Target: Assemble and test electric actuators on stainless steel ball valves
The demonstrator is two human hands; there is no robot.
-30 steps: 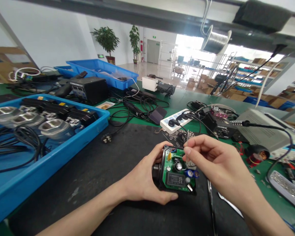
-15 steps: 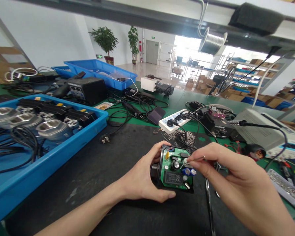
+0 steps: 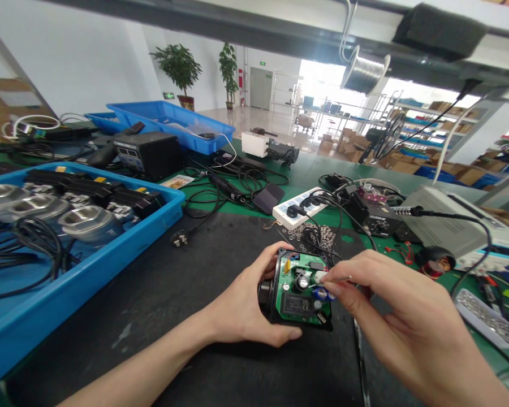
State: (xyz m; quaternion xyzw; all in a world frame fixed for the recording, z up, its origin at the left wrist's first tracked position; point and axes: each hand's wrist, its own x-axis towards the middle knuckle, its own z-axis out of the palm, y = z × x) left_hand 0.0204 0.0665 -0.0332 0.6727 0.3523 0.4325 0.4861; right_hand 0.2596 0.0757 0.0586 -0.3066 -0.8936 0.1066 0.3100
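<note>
Bench: black rubber mat (image 3: 161, 294) over a green work surface, open workshop floor with shelving and potted plants behind.
Held item: small black housing with a green circuit board (image 3: 299, 297) inside, resting on the mat near the front edge, board face turned up toward the camera.
Left hand (image 3: 246, 308): wrapped around the left side of the housing, thumb along its lower edge, fingers curled over the top corner, gripping firmly.
Right hand (image 3: 390, 316): thumb and forefinger pinched together on thin metal tweezers (image 3: 337, 278), tips lying level over the board's upper right part, beside the blue capacitors.
Left of mat: large blue plastic tray (image 3: 110, 254) holding silver metal cylinders and black cables.
Behind hands: white power strip (image 3: 299, 206) with black plugs, tangled black leads.
Right: grey metal soldering station (image 3: 453, 226).
</note>
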